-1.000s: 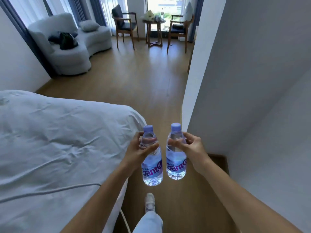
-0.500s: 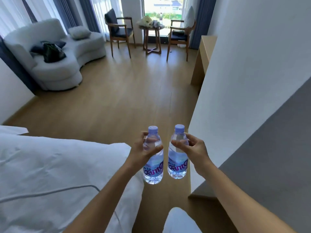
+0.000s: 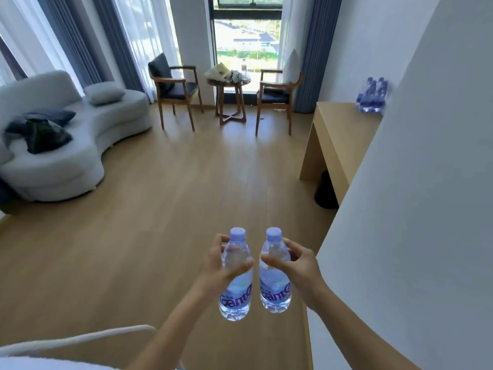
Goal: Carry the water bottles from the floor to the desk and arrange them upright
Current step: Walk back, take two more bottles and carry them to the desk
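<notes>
- Now the left hand (image 3: 216, 265) curls its thumb and fingers round the neck of the left water bottle (image 3: 236, 279), upright over the wooden floor (image 3: 133, 236).
- Beside it, apart, the right hand (image 3: 298, 263) grips the right water bottle (image 3: 274, 276) likewise.
- Far right, the desk (image 3: 344, 124) bears a cluster of bottles (image 3: 372, 96), blurred.
</notes>
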